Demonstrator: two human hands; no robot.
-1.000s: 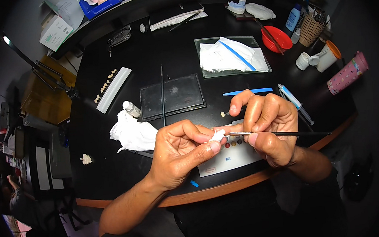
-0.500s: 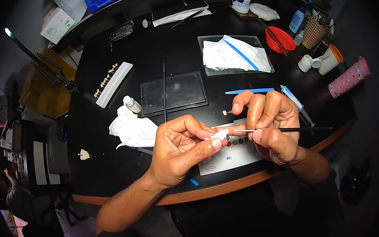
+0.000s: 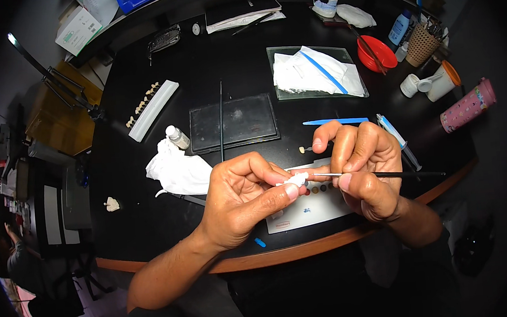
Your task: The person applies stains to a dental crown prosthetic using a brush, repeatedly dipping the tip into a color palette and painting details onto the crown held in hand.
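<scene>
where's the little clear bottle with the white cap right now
In the head view the small bottle lies tilted on the black table, left of centre, between the crumpled white tissue and the dark glass slab, up and left of the left hand.

On your worktop [image 3: 151, 226] you have two glass slabs [image 3: 234, 122] [image 3: 318, 73], one red bowl [image 3: 376, 53], one pink tumbler [image 3: 467, 106] right of the bowl, and two white crumpled tissues [image 3: 178, 170] [image 3: 312, 73].
</scene>
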